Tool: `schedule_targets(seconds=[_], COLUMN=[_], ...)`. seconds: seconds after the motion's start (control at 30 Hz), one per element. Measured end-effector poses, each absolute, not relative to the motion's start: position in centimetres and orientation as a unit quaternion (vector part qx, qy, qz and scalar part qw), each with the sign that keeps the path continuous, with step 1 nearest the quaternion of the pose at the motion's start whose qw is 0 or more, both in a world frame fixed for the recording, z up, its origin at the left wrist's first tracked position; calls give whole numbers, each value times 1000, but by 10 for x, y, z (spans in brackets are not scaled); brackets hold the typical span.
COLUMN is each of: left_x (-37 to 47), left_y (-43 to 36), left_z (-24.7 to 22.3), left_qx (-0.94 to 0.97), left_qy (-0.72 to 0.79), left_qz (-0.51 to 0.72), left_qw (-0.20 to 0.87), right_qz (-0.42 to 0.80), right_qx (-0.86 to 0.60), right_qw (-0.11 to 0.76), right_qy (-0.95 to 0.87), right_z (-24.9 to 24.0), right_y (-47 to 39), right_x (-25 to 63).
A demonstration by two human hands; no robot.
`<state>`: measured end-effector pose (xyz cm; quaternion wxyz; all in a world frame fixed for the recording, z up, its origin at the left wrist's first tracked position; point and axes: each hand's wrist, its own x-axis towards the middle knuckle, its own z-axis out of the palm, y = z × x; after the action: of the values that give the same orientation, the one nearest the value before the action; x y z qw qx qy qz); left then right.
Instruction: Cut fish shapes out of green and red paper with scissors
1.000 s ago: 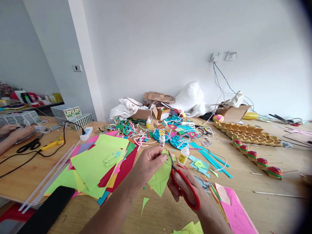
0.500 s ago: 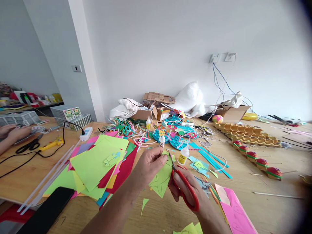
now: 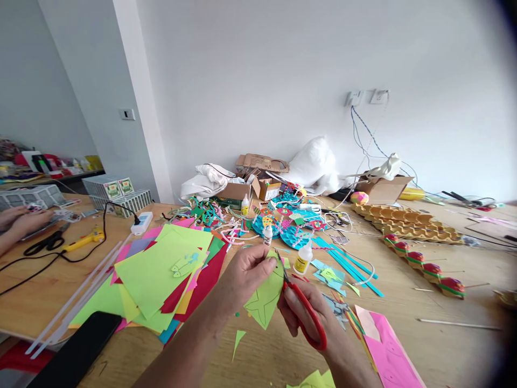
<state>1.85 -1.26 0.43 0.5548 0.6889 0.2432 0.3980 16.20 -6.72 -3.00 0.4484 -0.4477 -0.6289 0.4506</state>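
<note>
My left hand (image 3: 250, 269) pinches the upper end of a yellow-green sheet of paper (image 3: 263, 302) with a fish outline drawn on it. Red-handled scissors (image 3: 311, 318) are gripped in my right hand (image 3: 309, 304), their blades at the paper's upper right edge, close to my left thumb. A thin green paper offcut (image 3: 238, 340) lies on the table below. Behind my hands stand a glue bottle with a yellow label (image 3: 302, 258) and a smaller white bottle (image 3: 267, 235).
Coloured paper sheets (image 3: 161, 269) are piled at left, near a black phone (image 3: 81, 350) and a yellow glue gun (image 3: 85, 238). Pink paper (image 3: 390, 350) and egg-carton strips (image 3: 407, 223) lie at right. Another person's hands (image 3: 24, 223) work at far left.
The view has shifted very slightly. Both hands keep nearly the same place on the paper, and the scissor blades remain at its edge. The other person's hands moved a little.
</note>
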Motion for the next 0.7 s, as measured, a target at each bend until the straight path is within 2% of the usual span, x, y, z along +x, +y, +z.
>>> schedule_targets(seconds=[0.4, 0.5, 0.57, 0.6, 0.7], left_x=[-1, -11, -14, -15, -13], left_y=[-7, -6, -6, -7, -8], left_z=[12, 19, 21, 22, 22], left_qx=[733, 742, 749, 753, 767], left_qy=[257, 260, 265, 270, 274], left_qz=[348, 338, 334, 330, 304], left_qw=[525, 518, 507, 501, 494], right_qz=[460, 472, 481, 478, 463], right_qx=[-434, -424, -424, -420, -397], right_qw=[433, 390, 310, 301, 373], right_qy=[-642, -667, -702, -710, -699], right_z=[-27, -26, -26, -25, -19], right_y=[-65, -67, -69, -70, -70], right_x=[170, 184, 195, 200, 209])
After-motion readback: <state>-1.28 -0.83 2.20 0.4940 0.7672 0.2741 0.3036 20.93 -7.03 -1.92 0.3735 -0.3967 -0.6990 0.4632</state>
